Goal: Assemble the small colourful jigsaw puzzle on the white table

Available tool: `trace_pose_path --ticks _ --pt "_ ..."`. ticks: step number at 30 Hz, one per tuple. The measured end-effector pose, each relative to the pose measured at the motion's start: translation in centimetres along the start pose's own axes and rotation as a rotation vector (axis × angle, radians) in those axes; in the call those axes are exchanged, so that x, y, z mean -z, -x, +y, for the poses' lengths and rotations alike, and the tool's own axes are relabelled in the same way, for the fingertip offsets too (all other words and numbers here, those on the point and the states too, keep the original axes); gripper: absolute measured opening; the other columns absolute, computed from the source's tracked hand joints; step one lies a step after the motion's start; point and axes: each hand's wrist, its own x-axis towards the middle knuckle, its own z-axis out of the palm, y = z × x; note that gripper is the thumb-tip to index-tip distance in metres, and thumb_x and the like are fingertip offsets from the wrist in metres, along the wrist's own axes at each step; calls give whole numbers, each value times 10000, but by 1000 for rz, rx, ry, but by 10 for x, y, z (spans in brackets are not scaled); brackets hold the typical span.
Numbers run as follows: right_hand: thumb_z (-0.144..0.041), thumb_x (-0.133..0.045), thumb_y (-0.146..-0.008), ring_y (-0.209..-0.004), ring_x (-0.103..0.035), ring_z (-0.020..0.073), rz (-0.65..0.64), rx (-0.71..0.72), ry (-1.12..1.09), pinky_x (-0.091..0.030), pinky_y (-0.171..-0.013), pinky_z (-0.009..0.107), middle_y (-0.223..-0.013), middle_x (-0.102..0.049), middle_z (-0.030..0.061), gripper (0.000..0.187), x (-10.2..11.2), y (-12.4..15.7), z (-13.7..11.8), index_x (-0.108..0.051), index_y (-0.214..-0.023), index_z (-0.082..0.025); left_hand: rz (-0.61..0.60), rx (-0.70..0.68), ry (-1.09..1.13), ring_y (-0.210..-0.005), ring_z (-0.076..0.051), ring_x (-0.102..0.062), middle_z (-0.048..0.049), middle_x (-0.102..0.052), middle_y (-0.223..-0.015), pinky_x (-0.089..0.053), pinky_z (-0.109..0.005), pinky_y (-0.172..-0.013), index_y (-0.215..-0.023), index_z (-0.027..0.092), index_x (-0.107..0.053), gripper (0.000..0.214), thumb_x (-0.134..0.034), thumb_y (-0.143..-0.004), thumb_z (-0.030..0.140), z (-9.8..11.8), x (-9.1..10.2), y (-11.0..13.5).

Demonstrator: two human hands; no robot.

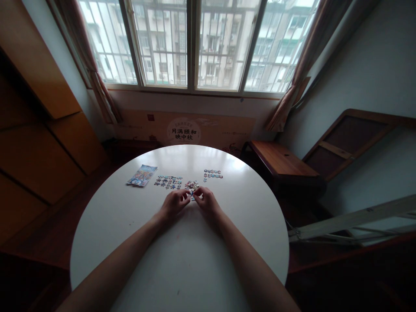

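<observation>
My left hand (177, 201) and my right hand (206, 200) meet over the middle of the white round table, fingers pinched around small jigsaw puzzle pieces (192, 199). Just beyond the fingertips lies a loose heap of puzzle pieces (191, 185). To the left, several pieces are spread in rows (168, 182). On the right, another group of pieces (212, 173) lies in short rows with a gap at its lower right. Which piece each hand grips is too small to make out fully.
A colourful printed sheet or packet (142, 175) lies on the table (107, 225) at the left. Past the table's right edge stands a low wooden bench (282, 159), with a wood-framed panel (349, 134) leaning on the wall. A window (191, 47) fills the far side.
</observation>
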Motion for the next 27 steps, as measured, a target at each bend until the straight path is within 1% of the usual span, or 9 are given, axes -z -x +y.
trace_pose_path --ticks 27 --pt "-178 -571 -756 -742 -540 154 -8 -1 15 -421 -702 278 -727 -619 17 31 1 0 -2 -600 -750 -187 -4 13 7 -582 -113 -564 -14 -646 -683 -424 -206 -591 -919 173 -666 204 -542 -794 275 1 1 1"
